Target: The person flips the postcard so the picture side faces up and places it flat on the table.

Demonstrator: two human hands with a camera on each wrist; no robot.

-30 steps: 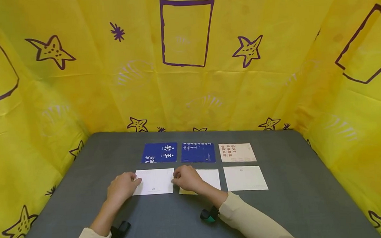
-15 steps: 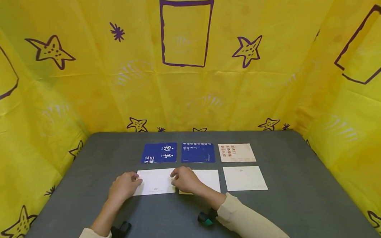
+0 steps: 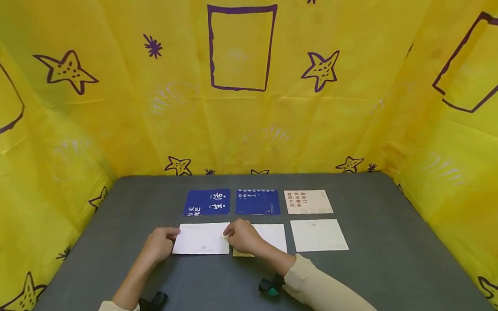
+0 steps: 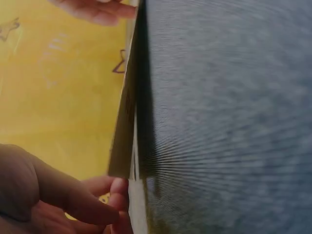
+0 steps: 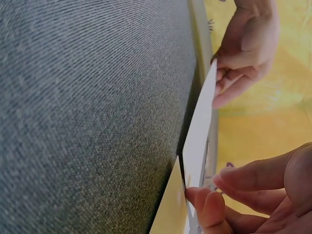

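A white card (image 3: 200,240) with a small printed mark lies at the front left, its left side raised off the dark table. My left hand (image 3: 160,242) pinches the card's left edge; in the left wrist view the card (image 4: 122,141) appears edge-on and tilted. At its right edge sits my right hand (image 3: 242,235), covering part of a second white card (image 3: 273,236). Seen from the right wrist, the right hand (image 5: 258,195) touches near the card's edge with bent fingers, thumb apart from them.
Behind lie two blue cards with white characters (image 3: 207,203) and a pale card with red-brown characters (image 3: 316,201). A cream card (image 3: 318,236) rests at front right. Yellow patterned cloth (image 3: 247,118) encloses the grey table (image 3: 214,298).
My left hand has drawn slightly back from over the white card and its left side has risen. The right hand has barely moved. The head view has tilted slightly.
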